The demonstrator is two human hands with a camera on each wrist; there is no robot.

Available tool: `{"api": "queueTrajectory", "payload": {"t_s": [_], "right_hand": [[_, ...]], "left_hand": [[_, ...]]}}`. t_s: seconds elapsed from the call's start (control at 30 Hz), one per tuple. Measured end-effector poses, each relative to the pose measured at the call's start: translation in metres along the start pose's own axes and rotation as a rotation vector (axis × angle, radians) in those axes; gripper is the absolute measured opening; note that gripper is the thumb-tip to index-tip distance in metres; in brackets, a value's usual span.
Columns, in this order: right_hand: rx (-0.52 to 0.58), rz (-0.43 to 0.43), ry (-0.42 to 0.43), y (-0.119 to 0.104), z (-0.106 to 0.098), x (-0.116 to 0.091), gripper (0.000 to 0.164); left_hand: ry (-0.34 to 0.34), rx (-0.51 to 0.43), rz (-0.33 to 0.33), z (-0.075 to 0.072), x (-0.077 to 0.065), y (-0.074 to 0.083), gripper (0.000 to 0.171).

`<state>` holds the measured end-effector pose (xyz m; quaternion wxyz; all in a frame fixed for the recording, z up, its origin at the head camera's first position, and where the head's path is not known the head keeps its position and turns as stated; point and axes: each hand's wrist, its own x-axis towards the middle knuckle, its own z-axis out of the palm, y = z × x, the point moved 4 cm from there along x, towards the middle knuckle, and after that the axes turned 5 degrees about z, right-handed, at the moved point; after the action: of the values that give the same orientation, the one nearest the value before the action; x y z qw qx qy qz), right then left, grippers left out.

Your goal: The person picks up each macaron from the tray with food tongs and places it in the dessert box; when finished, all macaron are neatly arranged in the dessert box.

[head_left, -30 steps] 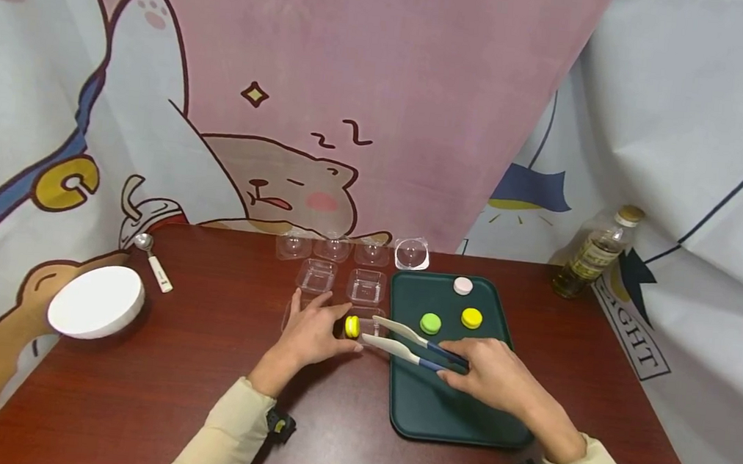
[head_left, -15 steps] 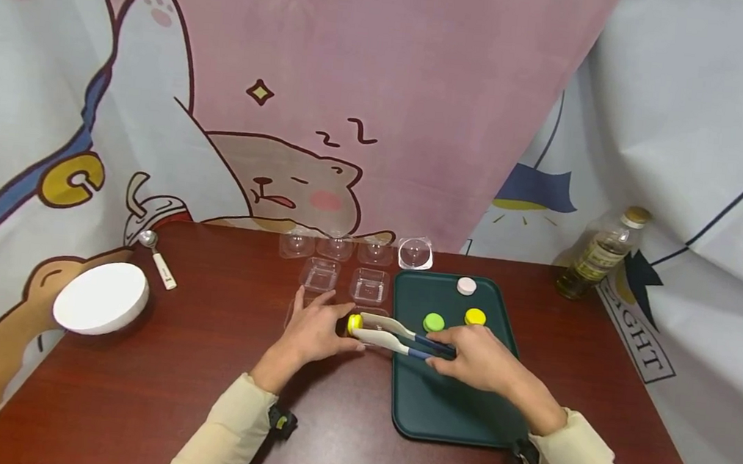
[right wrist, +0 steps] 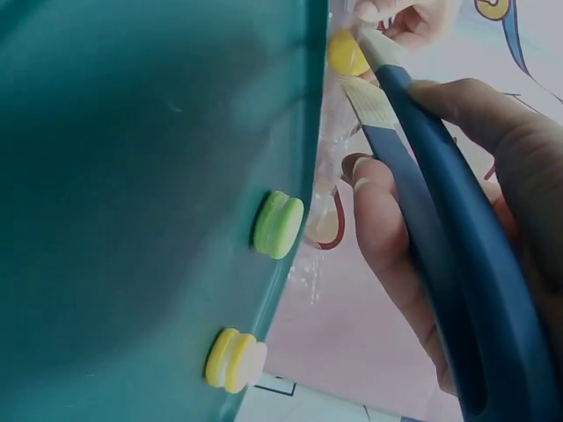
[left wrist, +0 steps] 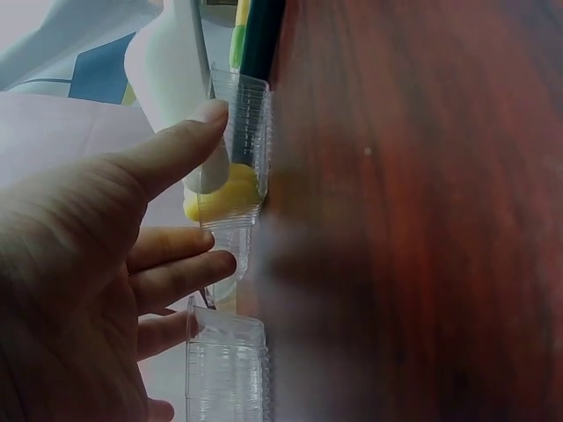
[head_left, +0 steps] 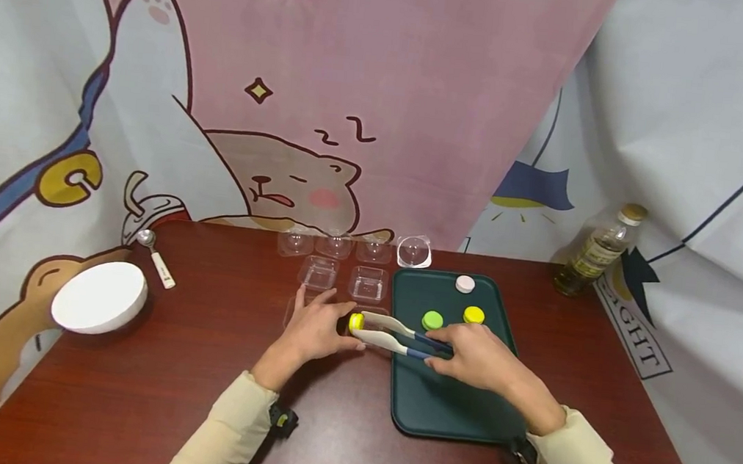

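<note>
Yellow macaron (head_left: pixel 356 323), head view: at the tips of the white-and-blue tongs (head_left: pixel 383 341), left of the dark green tray (head_left: pixel 455 409). Of the two hands, the right hand (head_left: pixel 476 355) grips the tongs; the left hand (head_left: pixel 316 328) is spread, thumb and forefinger parted beside the macaron. The tray lies on the desk (head_left: pixel 199 379) and bears a green macaron (head_left: pixel 433 321), a second yellow macaron (head_left: pixel 473 315) and a pink macaron (head_left: pixel 465 284). Four clear lids (head_left: pixel 374 249) form a row at the back; nearer are two square clear boxes (head_left: pixel 368 284). White bowl (head_left: pixel 100 297) and scoop (head_left: pixel 157 261) at left; bottle (head_left: pixel 595 255) at right.

Left wrist view: macaron visible through the wall of a clear container (left wrist: pixel 251 132), one pale tip of the tongs overlapping it. Thumb and fingers are apart along the container; whether they press on it cannot be told.

Right wrist view: thumb against one blue arm of the tongs, fingers against the other. Macaron at the tips, just past the tray's edge; how firmly it is squeezed cannot be told.
</note>
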<state>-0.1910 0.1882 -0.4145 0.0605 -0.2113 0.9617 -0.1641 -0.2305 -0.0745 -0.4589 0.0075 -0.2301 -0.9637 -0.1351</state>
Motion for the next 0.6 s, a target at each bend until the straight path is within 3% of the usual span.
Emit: {"api": "queueTrajectory", "payload": {"t_s": [0.2,0.6], "right_hand": [[-0.015,0.005,-0.015,0.000,0.000,0.009,0.036],[-0.074,-0.008,-0.004,-0.001,-0.027,-0.008,0.035]], "left_hand": [[-0.009,-0.008,-0.005,0.001,0.001,0.000,0.079],[0.007,0.025,0.000,-0.001,0.002,0.002,0.079]]}}
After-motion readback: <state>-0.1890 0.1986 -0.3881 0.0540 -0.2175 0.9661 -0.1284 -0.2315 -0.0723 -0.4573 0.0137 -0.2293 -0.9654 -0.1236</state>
